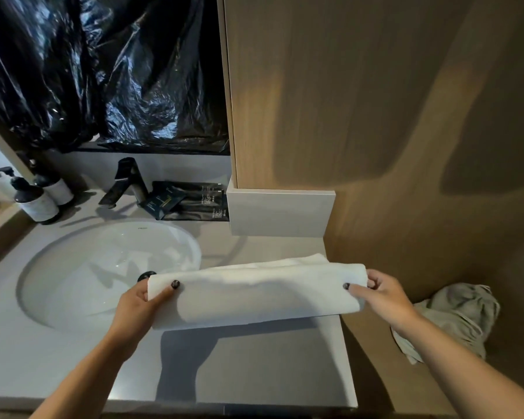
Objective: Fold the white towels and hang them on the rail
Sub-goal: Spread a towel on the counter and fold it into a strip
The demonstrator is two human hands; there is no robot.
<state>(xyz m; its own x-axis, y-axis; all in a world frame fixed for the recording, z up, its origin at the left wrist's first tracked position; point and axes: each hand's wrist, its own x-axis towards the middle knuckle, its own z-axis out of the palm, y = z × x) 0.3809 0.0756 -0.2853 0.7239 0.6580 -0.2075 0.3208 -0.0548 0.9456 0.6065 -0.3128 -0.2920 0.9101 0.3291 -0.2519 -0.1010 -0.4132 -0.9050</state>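
A white towel (254,293), folded into a long band, is held level above the grey vanity counter (254,364), just right of the sink. My left hand (142,303) pinches its left end, thumb on top. My right hand (378,293) pinches its right end, thumb on the front face and fingers behind. A further fold of the towel shows behind its top edge. No towel rail is in view.
A white basin (82,267) lies to the left, with a dark tap (124,182), two pump bottles (38,201) and dark sachets (191,201) behind it. Black plastic sheeting (103,71) covers the mirror. A wooden wall (406,116) stands to the right, with crumpled grey cloth (454,316) below.
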